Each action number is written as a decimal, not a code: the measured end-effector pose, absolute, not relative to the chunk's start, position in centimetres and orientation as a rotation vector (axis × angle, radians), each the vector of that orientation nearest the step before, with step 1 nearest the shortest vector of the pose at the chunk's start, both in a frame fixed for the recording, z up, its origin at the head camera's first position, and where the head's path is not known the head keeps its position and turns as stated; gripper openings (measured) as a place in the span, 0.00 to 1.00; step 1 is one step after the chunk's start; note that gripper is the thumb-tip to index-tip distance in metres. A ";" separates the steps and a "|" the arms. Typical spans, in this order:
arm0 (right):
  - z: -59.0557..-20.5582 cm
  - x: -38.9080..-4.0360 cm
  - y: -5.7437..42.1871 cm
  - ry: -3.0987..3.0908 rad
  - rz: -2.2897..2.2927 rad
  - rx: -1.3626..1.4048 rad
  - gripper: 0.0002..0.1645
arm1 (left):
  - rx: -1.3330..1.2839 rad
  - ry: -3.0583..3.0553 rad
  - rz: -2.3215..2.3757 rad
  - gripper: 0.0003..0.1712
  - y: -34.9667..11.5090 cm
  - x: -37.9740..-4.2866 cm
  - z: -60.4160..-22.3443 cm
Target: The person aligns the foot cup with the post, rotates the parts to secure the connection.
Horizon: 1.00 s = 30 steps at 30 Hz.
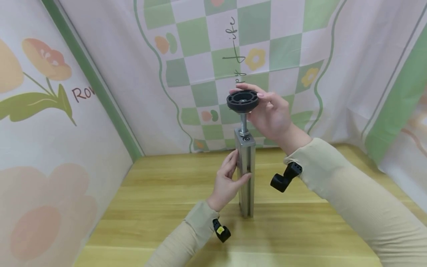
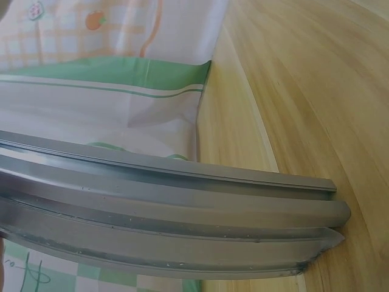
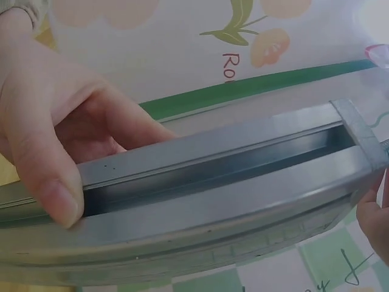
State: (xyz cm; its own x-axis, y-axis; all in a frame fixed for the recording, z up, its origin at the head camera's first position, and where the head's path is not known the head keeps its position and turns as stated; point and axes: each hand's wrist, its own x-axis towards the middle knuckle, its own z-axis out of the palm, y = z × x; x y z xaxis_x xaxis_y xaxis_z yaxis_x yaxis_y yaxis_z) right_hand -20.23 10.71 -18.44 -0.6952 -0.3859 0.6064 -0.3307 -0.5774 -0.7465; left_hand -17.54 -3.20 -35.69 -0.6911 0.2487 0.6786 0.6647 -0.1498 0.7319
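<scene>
A grey aluminium profile (image 1: 246,178) stands upright on the wooden table, its slots running lengthwise. From its end plate (image 1: 245,138) rises a threaded bolt (image 1: 244,122) with a nut at its base, topped by a round black foot (image 1: 242,102). My left hand (image 1: 227,181) grips the profile around mid-height, thumb on the near side; the right wrist view shows that thumb at the slot. My right hand (image 1: 271,115) holds the black foot's rim from the right, thumb on its upper edge. In the left wrist view the profile's lower end (image 2: 292,213) meets the table.
The wooden table (image 1: 160,189) reaches back to a fabric backdrop (image 1: 197,70) with green checks. Fabric also hangs at the left and right sides. A black camera mount (image 1: 285,178) is on the right wrist, another mount (image 1: 221,230) on the left.
</scene>
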 end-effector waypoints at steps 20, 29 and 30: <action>-19.2 -20.1 11.6 1.628 -2.511 -1.298 0.10 | -1.035 -1.816 -1.896 0.40 -3.0 -17.5 -35.4; -19.5 -19.7 11.5 1.788 -2.521 -1.324 0.07 | -1.018 -1.826 -1.903 0.40 -3.1 -17.5 -35.7; -19.5 -19.6 11.5 1.820 -2.521 -1.315 0.06 | -1.015 -1.827 -1.904 0.40 -3.1 -17.5 -35.7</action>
